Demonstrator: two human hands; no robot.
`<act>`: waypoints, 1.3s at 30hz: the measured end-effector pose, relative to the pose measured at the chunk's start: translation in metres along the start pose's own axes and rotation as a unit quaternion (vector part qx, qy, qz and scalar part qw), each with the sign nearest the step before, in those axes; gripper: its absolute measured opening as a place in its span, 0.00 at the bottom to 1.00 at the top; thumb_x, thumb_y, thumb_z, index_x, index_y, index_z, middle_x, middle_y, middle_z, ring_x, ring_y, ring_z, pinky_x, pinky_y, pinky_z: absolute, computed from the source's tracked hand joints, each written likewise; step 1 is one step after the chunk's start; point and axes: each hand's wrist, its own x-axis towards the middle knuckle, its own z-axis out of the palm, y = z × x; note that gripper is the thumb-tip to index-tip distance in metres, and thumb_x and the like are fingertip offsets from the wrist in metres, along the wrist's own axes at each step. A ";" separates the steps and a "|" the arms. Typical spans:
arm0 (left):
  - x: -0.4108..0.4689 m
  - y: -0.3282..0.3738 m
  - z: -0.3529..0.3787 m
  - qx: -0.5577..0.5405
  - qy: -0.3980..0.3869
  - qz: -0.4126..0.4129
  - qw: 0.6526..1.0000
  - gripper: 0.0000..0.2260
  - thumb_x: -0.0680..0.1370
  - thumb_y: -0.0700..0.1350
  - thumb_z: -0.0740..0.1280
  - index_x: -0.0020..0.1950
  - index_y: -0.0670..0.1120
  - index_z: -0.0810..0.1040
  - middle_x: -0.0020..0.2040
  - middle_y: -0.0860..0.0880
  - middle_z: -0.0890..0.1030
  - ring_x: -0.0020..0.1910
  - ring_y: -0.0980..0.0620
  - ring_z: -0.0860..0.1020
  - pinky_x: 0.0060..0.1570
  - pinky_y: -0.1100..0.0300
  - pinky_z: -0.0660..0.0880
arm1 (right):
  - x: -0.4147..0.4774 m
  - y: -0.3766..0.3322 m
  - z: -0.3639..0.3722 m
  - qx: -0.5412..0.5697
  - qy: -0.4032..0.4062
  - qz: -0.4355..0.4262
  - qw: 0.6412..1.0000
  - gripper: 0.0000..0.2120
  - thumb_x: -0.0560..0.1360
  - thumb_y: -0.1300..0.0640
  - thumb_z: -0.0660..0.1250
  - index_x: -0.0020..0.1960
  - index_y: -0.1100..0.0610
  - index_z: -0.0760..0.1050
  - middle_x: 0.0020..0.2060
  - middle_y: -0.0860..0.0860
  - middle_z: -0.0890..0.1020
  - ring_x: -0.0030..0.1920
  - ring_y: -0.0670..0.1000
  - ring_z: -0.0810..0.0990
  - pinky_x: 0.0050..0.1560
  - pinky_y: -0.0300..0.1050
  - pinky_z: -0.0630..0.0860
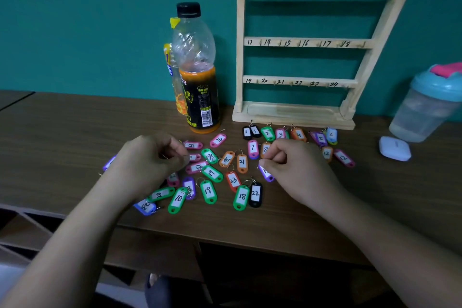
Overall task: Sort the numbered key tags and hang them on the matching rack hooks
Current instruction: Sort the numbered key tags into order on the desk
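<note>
From my remote seat I see the key tags [208, 191] lying on the tabletop [62, 132]; most are scattered loosely in its middle, between the two hands, with 19, 21, 23, 18 and 22 readable. A neater row runs along the base of the wooden rack [312, 44], from a black tag [247, 132] marked 1 to a blue tag [331, 135] marked 6; 7, 8 and two 12s lie just in front of that row. The rack stands at the tabletop's back edge against the wall. My right hand [290, 165] is curled, thumb and fingers pinching the top end of a purple tag [267, 174]. My left hand [150, 160] is curled over the scatter's left side; whether it grips anything I cannot tell. A bottle [200, 97] stands left of the rack; a shaker cup [425, 110] and a white case [395, 148] sit near the right edge.
</note>
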 end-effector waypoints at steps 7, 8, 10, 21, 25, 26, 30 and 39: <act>0.000 -0.002 -0.001 0.027 -0.020 0.009 0.999 0.05 0.78 0.49 0.76 0.43 0.57 0.84 0.38 0.63 0.85 0.37 0.63 0.82 0.37 0.64 0.72 | 0.006 -0.006 0.012 -0.046 0.019 -0.034 0.998 0.03 0.81 0.49 0.72 0.52 0.48 0.81 0.34 0.43 0.81 0.35 0.43 0.80 0.39 0.45 0.80; 0.000 -0.002 -0.002 0.029 -0.020 0.009 0.999 0.05 0.78 0.49 0.76 0.43 0.57 0.84 0.38 0.63 0.85 0.37 0.63 0.82 0.37 0.65 0.71 | 0.007 -0.006 0.013 -0.051 0.025 -0.042 0.998 0.04 0.81 0.49 0.73 0.51 0.48 0.80 0.33 0.43 0.80 0.34 0.43 0.80 0.38 0.47 0.81; 0.000 -0.003 -0.004 0.028 -0.019 0.008 0.999 0.05 0.78 0.48 0.75 0.43 0.57 0.84 0.37 0.63 0.85 0.37 0.63 0.82 0.37 0.67 0.70 | 0.006 -0.007 0.014 -0.060 0.034 -0.058 0.996 0.05 0.81 0.47 0.73 0.51 0.48 0.80 0.32 0.44 0.80 0.33 0.43 0.79 0.37 0.48 0.80; 0.004 -0.010 -0.003 0.043 0.004 0.010 0.999 0.05 0.77 0.49 0.75 0.42 0.57 0.84 0.39 0.64 0.84 0.41 0.65 0.80 0.33 0.72 0.69 | -0.004 -0.004 0.010 -0.025 0.050 -0.096 0.994 0.03 0.81 0.49 0.72 0.52 0.47 0.83 0.36 0.38 0.80 0.36 0.40 0.80 0.38 0.43 0.79; 0.004 -0.013 -0.008 0.059 0.021 -0.007 0.998 0.05 0.77 0.49 0.75 0.43 0.58 0.84 0.40 0.64 0.83 0.42 0.64 0.80 0.33 0.69 0.71 | -0.008 -0.002 0.010 -0.003 0.065 -0.123 0.990 0.02 0.79 0.52 0.72 0.52 0.48 0.83 0.37 0.40 0.81 0.40 0.40 0.79 0.41 0.43 0.79; 0.005 -0.016 -0.010 0.064 0.031 -0.012 0.997 0.04 0.77 0.49 0.75 0.43 0.57 0.84 0.40 0.62 0.84 0.42 0.64 0.80 0.34 0.69 0.70 | -0.009 -0.002 0.011 0.002 0.067 -0.131 0.989 0.02 0.79 0.52 0.72 0.51 0.48 0.83 0.37 0.41 0.81 0.41 0.40 0.79 0.41 0.44 0.79; 0.007 -0.024 -0.021 0.061 0.044 -0.026 0.997 0.03 0.77 0.47 0.75 0.47 0.55 0.84 0.44 0.59 0.83 0.43 0.63 0.78 0.37 0.71 0.68 | -0.012 -0.005 0.013 0.037 0.074 -0.147 0.986 0.02 0.79 0.54 0.71 0.48 0.49 0.82 0.38 0.42 0.80 0.43 0.43 0.79 0.43 0.46 0.78; 0.006 -0.038 -0.038 0.085 -0.070 -0.074 0.991 0.06 0.77 0.46 0.75 0.46 0.58 0.84 0.44 0.57 0.83 0.43 0.57 0.80 0.42 0.60 0.73 | -0.014 -0.008 0.019 0.060 0.060 -0.151 0.985 0.03 0.78 0.51 0.70 0.49 0.47 0.83 0.40 0.41 0.80 0.44 0.43 0.79 0.42 0.45 0.76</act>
